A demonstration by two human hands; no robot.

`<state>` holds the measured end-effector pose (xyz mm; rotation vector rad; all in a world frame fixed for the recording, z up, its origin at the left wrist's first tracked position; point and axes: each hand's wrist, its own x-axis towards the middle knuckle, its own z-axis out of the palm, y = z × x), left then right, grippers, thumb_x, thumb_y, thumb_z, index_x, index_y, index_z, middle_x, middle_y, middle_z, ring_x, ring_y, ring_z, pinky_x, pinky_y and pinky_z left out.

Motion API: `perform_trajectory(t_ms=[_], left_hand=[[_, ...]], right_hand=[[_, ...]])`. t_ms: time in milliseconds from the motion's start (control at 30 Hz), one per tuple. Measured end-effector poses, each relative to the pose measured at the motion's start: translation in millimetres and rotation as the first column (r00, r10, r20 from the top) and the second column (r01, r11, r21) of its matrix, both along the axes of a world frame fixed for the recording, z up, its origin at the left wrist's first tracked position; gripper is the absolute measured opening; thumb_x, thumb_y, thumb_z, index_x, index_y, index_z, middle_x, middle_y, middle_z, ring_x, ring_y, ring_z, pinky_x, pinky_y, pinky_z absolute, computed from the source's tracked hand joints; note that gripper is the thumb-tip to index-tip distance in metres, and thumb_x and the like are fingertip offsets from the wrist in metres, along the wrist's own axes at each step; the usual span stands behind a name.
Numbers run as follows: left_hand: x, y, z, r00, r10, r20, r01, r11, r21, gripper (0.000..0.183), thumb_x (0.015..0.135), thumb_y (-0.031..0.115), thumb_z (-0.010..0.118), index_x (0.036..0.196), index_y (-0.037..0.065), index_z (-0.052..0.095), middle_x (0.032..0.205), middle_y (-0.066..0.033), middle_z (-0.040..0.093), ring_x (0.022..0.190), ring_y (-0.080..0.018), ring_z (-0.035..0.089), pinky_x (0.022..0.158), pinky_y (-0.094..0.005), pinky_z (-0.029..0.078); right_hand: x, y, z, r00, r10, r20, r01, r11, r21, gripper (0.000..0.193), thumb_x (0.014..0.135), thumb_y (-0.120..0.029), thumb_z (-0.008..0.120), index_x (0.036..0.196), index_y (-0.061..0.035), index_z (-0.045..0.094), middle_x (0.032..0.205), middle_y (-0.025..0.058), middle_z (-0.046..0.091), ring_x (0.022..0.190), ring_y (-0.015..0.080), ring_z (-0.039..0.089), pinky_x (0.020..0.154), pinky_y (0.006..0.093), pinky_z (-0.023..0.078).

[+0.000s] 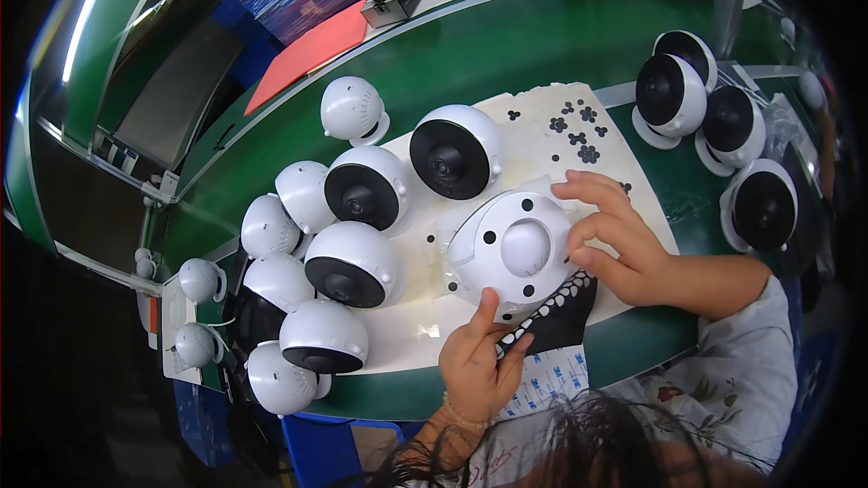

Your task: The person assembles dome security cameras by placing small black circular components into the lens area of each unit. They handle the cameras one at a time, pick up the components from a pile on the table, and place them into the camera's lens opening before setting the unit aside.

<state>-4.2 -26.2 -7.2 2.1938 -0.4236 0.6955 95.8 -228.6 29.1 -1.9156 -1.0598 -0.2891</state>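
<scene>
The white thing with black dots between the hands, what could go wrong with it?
The white device might slip if the left hand, its thumb at the near edge, loses its hold. The right hand, close to the other side, might smudge or shift a black dot. Pushed away, the device could bump the black-fronted round device just beyond.

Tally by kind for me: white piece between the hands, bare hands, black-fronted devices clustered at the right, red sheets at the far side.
White piece: 1
Left hand and right hand: 2
Black-fronted devices clustered at the right: 4
Red sheet: 1
Total: 8
</scene>
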Motion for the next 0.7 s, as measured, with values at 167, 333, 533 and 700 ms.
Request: perform_trajectory(t_ms=[167, 333, 533, 700], left_hand=[[-0.7, -0.3, -1.9, 1.000, 0.011, -0.018, -0.011, 1.000, 0.003, 0.026, 0.061, 0.003, 0.071, 0.078, -0.007, 0.054, 0.119, -0.0200, 0.049, 0.064, -0.0235, 0.059, 0.057, -0.0303, 0.047], [-2.1, -1.0, -0.5, 0.999, 0.020, -0.025, -0.020, 1.000, 0.012, 0.025, 0.063, 0.004, 0.071, 0.076, -0.007, 0.052, 0.120, -0.0206, 0.049, 0.065, -0.0236, 0.059, 0.057, -0.0302, 0.047], [-2.0, -1.4, -0.9, 0.999, 0.017, -0.028, -0.017, 1.000, 0.014, 0.024, 0.064, 0.003, 0.070, 0.077, -0.007, 0.052, 0.119, -0.0211, 0.049, 0.065, -0.0238, 0.059, 0.057, -0.0303, 0.047], [-1.5, -0.8, -0.8, 1.000, 0.011, -0.014, -0.010, 1.000, 0.026, 0.025, 0.063, 0.001, 0.069, 0.081, -0.009, 0.053, 0.119, -0.0209, 0.049, 0.067, -0.0243, 0.060, 0.058, -0.0304, 0.048]], right_hand=[[2.7, 0.0, -7.8, 0.996, 0.041, -0.085, -0.040, 0.999, 0.013, 0.011, 0.083, -0.015, 0.054, 0.086, -0.0046, 0.053, 0.125, 0.0161, 0.040, 0.120, 0.0358, 0.031, 0.098, 0.0438, 0.024], [4.1, 0.7, -9.7, 0.991, 0.071, -0.111, -0.067, 0.997, 0.040, 0.010, 0.082, -0.014, 0.054, 0.086, -0.0042, 0.054, 0.125, 0.0166, 0.040, 0.120, 0.0348, 0.031, 0.098, 0.0431, 0.024], [3.7, -0.1, -12.9, 0.997, 0.039, -0.060, -0.038, 0.999, 0.020, 0.009, 0.080, -0.014, 0.056, 0.086, -0.0068, 0.055, 0.125, 0.0150, 0.041, 0.119, 0.0333, 0.033, 0.096, 0.0423, 0.026], [3.1, -5.6, -13.3, 0.974, -0.027, 0.225, 0.055, 0.991, -0.122, 0.015, 0.076, -0.017, 0.061, 0.089, -0.0108, 0.058, 0.122, 0.0083, 0.046, 0.116, 0.0299, 0.038, 0.089, 0.0430, 0.028]])
